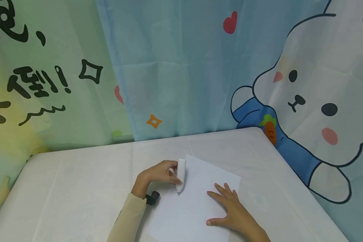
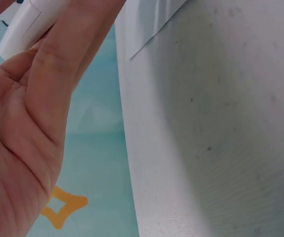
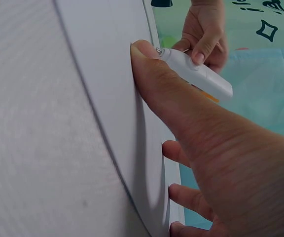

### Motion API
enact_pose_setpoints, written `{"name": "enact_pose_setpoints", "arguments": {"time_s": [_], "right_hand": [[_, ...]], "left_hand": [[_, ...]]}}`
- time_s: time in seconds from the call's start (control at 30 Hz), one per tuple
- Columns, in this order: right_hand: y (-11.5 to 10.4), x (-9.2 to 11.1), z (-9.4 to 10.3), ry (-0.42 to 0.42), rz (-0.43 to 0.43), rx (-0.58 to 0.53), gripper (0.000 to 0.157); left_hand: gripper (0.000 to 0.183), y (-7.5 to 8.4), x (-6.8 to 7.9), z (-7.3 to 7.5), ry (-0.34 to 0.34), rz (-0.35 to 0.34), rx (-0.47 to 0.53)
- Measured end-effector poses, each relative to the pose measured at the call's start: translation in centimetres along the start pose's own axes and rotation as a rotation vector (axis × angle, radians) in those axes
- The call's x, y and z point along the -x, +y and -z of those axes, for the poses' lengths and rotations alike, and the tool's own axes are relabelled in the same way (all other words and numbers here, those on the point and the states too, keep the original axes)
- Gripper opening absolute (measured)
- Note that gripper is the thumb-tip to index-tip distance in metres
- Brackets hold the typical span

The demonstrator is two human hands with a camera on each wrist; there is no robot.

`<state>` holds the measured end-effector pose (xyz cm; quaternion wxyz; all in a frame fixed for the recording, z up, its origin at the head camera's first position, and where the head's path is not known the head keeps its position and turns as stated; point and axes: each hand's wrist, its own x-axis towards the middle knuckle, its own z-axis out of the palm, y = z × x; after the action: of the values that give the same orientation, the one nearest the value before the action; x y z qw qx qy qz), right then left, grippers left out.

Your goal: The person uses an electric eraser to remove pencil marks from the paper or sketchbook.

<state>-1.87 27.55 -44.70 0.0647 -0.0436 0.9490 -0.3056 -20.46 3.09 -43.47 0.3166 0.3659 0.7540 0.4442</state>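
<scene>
My left hand [image 1: 161, 173] pinches a thick white pen-shaped tool [image 1: 180, 176] between thumb and fingers. The tool stands nearly upright over the left part of a white sheet of paper [image 1: 193, 211], its small metal tip pointing down. In the right wrist view, that white body [image 3: 201, 74] shows a small button under the left thumb. Only the tool's blunt end [image 2: 26, 34] appears in the left wrist view, partly behind the fingers. My right hand [image 1: 231, 208] rests on the right side of the sheet, fingers spread, fingertips touching the paper.
The sheet lies at an angle on a white-covered table [image 1: 87, 191]. A black wrist camera [image 1: 152, 198] sits on the left wrist beside the paper's edge. Behind the table hangs a printed curtain [image 1: 181, 67] with a cartoon rabbit at the right.
</scene>
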Motion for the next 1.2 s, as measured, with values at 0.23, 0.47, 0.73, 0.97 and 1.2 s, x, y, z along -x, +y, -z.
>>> {"name": "enact_pose_setpoints", "arguments": {"time_s": [0.23, 0.47, 0.73, 0.97, 1.2], "right_hand": [[0.0, 0.0, -0.1, -0.001, -0.002, 0.001, 0.089], [0.2, 0.2, -0.3, 0.037, 0.02, -0.031, 0.088], [0.4, 0.0, -0.1, 0.034, 0.047, -0.042, 0.088], [0.4, -0.1, 0.3, 0.022, 0.045, -0.03, 0.087], [0.2, -0.3, 0.1, 0.015, 0.061, -0.026, 0.087]], "left_hand": [[0.024, -0.5, -0.1, 0.1, 0.07, -0.02, 0.003], [0.033, 1.2, 1.0, 0.8, 0.181, -0.003, -0.063], [0.014, 1.7, 4.0, 0.2, 0.376, 0.064, -0.287], [0.014, 0.9, 5.3, -1.3, 0.477, 0.125, -0.424], [0.014, 0.8, 6.2, -2.0, 0.517, 0.214, -0.519]]}}
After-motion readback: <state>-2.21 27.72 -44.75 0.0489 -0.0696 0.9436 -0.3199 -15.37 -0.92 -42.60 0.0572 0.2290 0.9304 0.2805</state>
